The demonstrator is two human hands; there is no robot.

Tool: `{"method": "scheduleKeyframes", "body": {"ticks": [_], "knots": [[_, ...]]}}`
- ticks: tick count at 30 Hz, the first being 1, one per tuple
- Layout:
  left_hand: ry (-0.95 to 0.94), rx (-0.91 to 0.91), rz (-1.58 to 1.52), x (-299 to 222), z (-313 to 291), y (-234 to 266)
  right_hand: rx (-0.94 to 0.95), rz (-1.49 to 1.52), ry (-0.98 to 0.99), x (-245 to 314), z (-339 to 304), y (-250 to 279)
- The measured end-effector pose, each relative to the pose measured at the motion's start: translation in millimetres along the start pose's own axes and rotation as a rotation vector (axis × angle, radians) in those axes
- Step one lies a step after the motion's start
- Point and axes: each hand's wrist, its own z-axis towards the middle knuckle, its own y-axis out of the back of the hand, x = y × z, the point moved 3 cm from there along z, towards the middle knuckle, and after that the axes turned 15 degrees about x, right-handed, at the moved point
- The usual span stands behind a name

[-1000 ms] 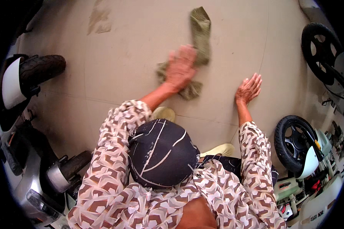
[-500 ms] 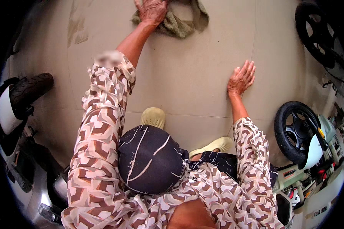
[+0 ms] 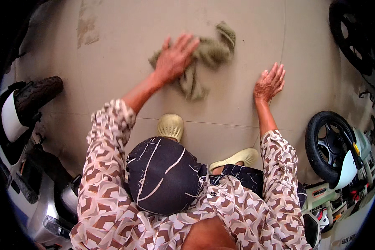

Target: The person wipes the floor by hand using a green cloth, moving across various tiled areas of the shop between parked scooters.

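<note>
My left hand (image 3: 176,59) lies flat, fingers stretched, on a crumpled olive-green cloth (image 3: 212,51) on the tiled floor (image 3: 225,93). Motion smears the hand and the cloth a little. Folds of the cloth stick out to the right of the hand and toward me; the part under the palm is hidden. Off to the right, my right hand (image 3: 270,82) rests palm down on the bare floor, its fingers straight and holding nothing.
Two-wheelers flank me: a tyre (image 3: 39,96) with a white fender on the left, a black wheel (image 3: 330,143) at the near right, another wheel (image 3: 351,36) at the far right. My pale yellow clogs (image 3: 171,126) stand close in front. A brown stain (image 3: 88,27) marks the floor at the far left.
My left hand has drawn the cloth toward me and slightly right, from the far edge of view. The right hand stays planted on the same patch of floor.
</note>
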Motion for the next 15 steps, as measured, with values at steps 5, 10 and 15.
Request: {"method": "scheduleKeyframes", "body": {"ticks": [5,10,15], "knots": [[0.259,-0.193,0.079,51,74,15,-0.004,0.008,0.005,11,-1,1],[0.166,-0.015,-0.125,-41,-7,-25,0.037,-0.011,-0.009,-3,-9,-2],[0.005,0.044,-0.005,-14,25,4,0.006,0.014,-0.016,-2,7,4]]}}
